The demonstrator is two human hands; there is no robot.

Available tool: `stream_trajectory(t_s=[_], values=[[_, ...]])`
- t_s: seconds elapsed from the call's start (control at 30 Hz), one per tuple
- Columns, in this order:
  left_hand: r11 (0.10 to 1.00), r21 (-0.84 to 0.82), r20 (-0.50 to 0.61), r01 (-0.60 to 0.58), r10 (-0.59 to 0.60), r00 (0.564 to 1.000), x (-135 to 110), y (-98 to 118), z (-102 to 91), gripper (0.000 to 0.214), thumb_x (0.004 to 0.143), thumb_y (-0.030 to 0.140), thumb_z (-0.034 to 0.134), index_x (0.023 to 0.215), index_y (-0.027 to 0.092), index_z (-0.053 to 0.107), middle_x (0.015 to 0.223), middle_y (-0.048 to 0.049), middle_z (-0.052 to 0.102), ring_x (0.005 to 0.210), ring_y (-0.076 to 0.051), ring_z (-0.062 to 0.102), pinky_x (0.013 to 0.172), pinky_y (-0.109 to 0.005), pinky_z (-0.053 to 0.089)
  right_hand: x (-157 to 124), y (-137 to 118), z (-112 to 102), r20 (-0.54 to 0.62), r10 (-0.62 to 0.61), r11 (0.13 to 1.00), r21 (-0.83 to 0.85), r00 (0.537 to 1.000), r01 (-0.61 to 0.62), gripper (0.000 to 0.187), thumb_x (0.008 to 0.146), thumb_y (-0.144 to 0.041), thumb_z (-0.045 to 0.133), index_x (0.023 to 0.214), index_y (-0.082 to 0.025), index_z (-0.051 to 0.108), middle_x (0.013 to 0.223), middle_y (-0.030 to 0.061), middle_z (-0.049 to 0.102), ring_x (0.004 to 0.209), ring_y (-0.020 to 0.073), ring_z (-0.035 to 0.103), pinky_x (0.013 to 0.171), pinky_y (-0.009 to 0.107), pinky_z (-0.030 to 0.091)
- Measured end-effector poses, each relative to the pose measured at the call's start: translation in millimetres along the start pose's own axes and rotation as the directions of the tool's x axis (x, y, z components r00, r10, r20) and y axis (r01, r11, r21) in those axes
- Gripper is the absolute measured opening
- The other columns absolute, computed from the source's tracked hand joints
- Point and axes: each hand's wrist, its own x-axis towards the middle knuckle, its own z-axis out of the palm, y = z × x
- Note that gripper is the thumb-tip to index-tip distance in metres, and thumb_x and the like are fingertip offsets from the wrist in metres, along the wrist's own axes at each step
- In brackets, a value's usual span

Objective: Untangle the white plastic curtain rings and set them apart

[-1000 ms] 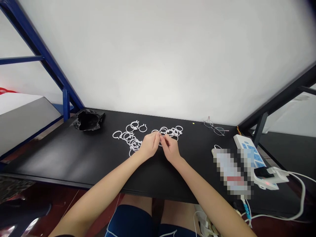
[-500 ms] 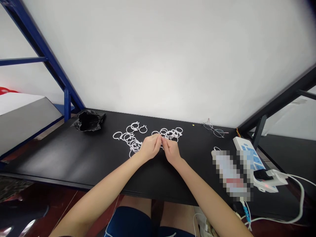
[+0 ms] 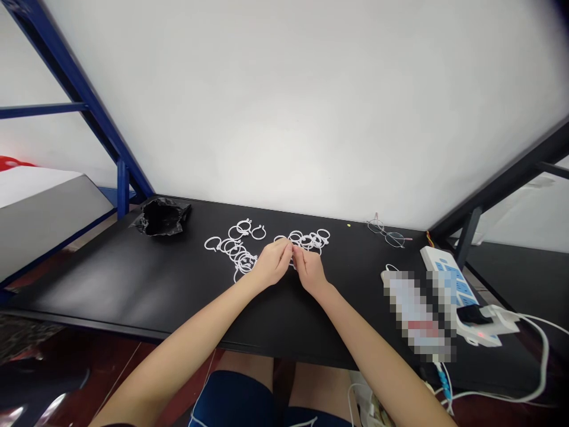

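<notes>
My left hand (image 3: 270, 266) and my right hand (image 3: 310, 270) meet fingertip to fingertip over the black table (image 3: 133, 284), both pinched on one small white plastic ring (image 3: 292, 256) that is mostly hidden by the fingers. A pile of white open rings (image 3: 233, 244) lies just left of my left hand. A second cluster of white rings (image 3: 309, 239) lies just beyond my right hand.
A crumpled black bag (image 3: 160, 216) sits at the table's back left. Wire-framed glasses (image 3: 386, 232) lie at the back right. A white power strip (image 3: 448, 279), a blurred-out object (image 3: 415, 314) and white cables (image 3: 533, 350) crowd the right end. Blue steel frame (image 3: 84, 101) rises at the left.
My fingertips have closed together over the ring. The hands stay in nearly the same spot.
</notes>
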Motion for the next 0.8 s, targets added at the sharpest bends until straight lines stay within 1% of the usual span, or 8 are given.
stream_trajectory(t_s=[0.2, 0.37, 0.6, 0.8], values=[[0.993, -0.097, -0.015, 0.071, -0.072, 0.997, 2.5, 3.1, 0.0, 0.029, 0.095, 0.026, 0.033, 0.073, 0.019, 0.051, 0.074, -0.0023, 0.053, 0.068, -0.015, 0.047, 0.068, -0.027, 0.037, 0.5, 3.4, 1.5, -0.029, 0.021, 1.000, 0.007, 0.999, -0.021, 0.043, 0.100, -0.039, 0.031, 0.063, -0.021, 0.043, 0.054, -0.0016, 0.047, 0.050, 0.0117, 0.044, 0.052, 0.026, 0.035], [0.987, -0.110, -0.001, 0.121, -0.122, 0.992, 2.7, 1.4, 1.8, 0.031, 0.095, 0.028, 0.034, 0.068, 0.019, 0.047, 0.067, -0.0005, 0.050, 0.062, -0.014, 0.044, 0.064, -0.027, 0.034, 1.6, 1.3, 0.8, -0.029, 0.026, 1.000, 0.017, 0.999, -0.025, 0.044, 0.100, -0.039, 0.031, 0.062, -0.020, 0.043, 0.053, -0.0019, 0.047, 0.050, 0.0113, 0.045, 0.053, 0.026, 0.035], [0.989, -0.087, 0.031, 0.120, -0.118, 0.993, 2.4, -1.3, 2.5, 0.031, 0.095, 0.028, 0.032, 0.066, 0.019, 0.041, 0.063, 0.0019, 0.042, 0.058, -0.012, 0.038, 0.060, -0.026, 0.030, 0.9, 2.3, 3.2, -0.038, 0.047, 0.999, 0.017, 0.998, -0.046, 0.046, 0.100, -0.041, 0.031, 0.060, -0.020, 0.042, 0.051, -0.0024, 0.044, 0.048, 0.0108, 0.042, 0.051, 0.026, 0.034], [0.994, -0.055, 0.034, 0.094, -0.092, 0.995, 1.4, 0.5, 1.7, 0.031, 0.096, 0.027, 0.032, 0.070, 0.019, 0.047, 0.067, -0.0001, 0.047, 0.061, -0.014, 0.043, 0.063, -0.027, 0.033, 1.3, 3.4, 2.5, -0.027, 0.033, 0.999, 0.039, 0.999, -0.032, 0.046, 0.099, -0.040, 0.033, 0.060, -0.020, 0.043, 0.052, -0.0021, 0.045, 0.049, 0.0109, 0.042, 0.051, 0.026, 0.035]])
